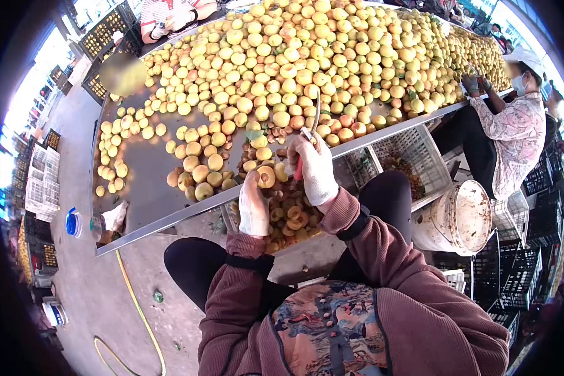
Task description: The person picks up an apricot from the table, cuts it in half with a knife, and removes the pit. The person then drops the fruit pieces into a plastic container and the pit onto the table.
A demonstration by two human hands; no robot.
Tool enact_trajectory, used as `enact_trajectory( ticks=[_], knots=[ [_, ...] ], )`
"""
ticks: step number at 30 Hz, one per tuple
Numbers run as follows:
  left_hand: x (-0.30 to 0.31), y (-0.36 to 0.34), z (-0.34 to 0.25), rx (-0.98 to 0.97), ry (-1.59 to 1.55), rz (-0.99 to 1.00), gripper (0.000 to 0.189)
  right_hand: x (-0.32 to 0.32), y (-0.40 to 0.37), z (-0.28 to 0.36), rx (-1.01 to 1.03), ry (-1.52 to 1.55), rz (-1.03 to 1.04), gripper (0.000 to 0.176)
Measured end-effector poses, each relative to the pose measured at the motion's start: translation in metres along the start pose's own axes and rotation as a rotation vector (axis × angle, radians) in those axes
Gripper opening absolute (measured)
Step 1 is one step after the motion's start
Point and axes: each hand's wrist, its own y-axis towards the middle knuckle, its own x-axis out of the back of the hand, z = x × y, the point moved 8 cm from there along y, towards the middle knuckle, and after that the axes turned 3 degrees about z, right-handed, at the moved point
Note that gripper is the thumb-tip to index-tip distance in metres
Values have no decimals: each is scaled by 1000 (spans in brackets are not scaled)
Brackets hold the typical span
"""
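My left hand (254, 207), in a white glove, is closed around a halved apricot (266, 177), its cut face and brown hollow turned up. In my right hand (316, 169), also gloved, is a curved knife with a red handle (299, 168) and a thin blade (318, 113) pointing away from me over the fruit. Below both hands, apricot halves (294, 218) lie heaped above my lap. Whole apricots (276, 69) cover much of the metal table (163, 203) in front. Some brown scraps (276, 135) lie near the table's front edge.
A white crate (420, 156) with scraps sits under the table edge at right, beside a stained bucket (460, 219). A masked person (514, 125) works farther right; another person (172, 19) is across the table. A yellow hose (135, 294) crosses the floor at left.
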Motion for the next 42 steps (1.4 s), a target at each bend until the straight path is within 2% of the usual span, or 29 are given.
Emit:
enact_trajectory(
  ticks=[1, 2, 3, 5, 6, 8, 9, 11, 12, 13, 15, 16, 17, 23, 25, 26, 27, 29, 31, 33, 34, 35, 36, 37, 38, 39, 41, 42],
  knots=[
    [-5, -2, 0, 171, -233, 29, 27, -6, 2, 7, 33, 39, 28, 15],
    [-6, -2, -17, -4, 64, 81, 29, -15, 3, 12, 68, 3, 70, 19],
    [-5, 0, -19, -3, 59, 80, 29, -21, 4, 15, 66, -2, 70, 19],
    [-8, -1, -6, 174, -251, 109, 30, -31, 3, 24, 103, 63, 50, 23],
    [-9, -2, 3, 178, -254, 103, 30, -34, 6, 20, 73, 116, 36, 26],
    [-3, -4, -19, -338, 380, -57, 33, -41, 8, 17, 67, 143, 25, 26],
    [-2, -5, -11, -335, 378, -65, 33, -43, 9, 15, 66, 172, 9, 26],
    [-5, -2, 9, -171, 316, 9, 37, -46, 9, 10, 64, 177, 10, 26],
    [-4, -6, 14, -248, 390, -57, 38, -43, 9, 9, 93, 123, -15, 25],
    [-5, -5, 20, -243, 388, -67, 38, -43, 7, 9, 122, 70, -40, 24],
    [-8, 0, 49, -28, 129, -12, 39, -45, -1, 7, 130, 4, -59, 21],
    [-7, 5, 26, 9, 108, 37, 36, -53, -8, 17, 287, -181, -23, 20],
    [-3, 7, 4, -196, 170, -80, 30, -62, -15, 26, 446, -364, 13, 20],
    [0, 4, -2, -313, 372, -274, 19, -64, -9, 7, 361, -213, -26, 20],
    [3, 2, -7, -347, 413, -322, 18, -64, -6, 1, 333, -155, -55, 9],
    [3, 3, -9, -349, 409, -321, 18, -75, -16, 18, 396, -284, -72, 11],
    [4, 4, -9, -332, 411, -299, 18, -74, -13, 13, 397, -286, -75, 11],
    [5, 5, -10, -291, 417, -253, 19, -58, 1, -13, 276, 1, -124, 17],
    [5, 3, -10, -340, 414, -294, 20, -52, 9, -18, 256, 15, -103, 16],
    [7, 4, -6, -263, 369, -250, 19, -48, 11, -26, 160, 74, -151, 15],
    [9, 6, 12, -10, 39, -169, 17, -51, 11, -22, 148, 183, -85, 14],
    [7, 5, 11, -128, 142, -230, 21, -52, 4, -11, 266, 9, -120, 10],
    [9, 5, 18, 13, 57, -200, 28, -66, -15, 19, 777, -621, -165, 13],
    [2, 2, 69, 171, -463, -300, 32, -64, -14, 7, 384, -414, -208, 15],
    [-8, 1, 57, 120, -623, -94, 39, -70, -19, 8, 492, -484, -27, 18],
    [-28, 7, 130, 195, -1156, 171, 43, -75, -18, 1, 463, -544, 77, 18],
    [-25, 0, 119, 222, -1064, 91, 43, -72, -14, -8, 197, -374, 79, 18],
    [-25, -1, 115, 218, -1067, 123, 43, -72, -14, -6, 185, -345, 78, 18]
  ],
)
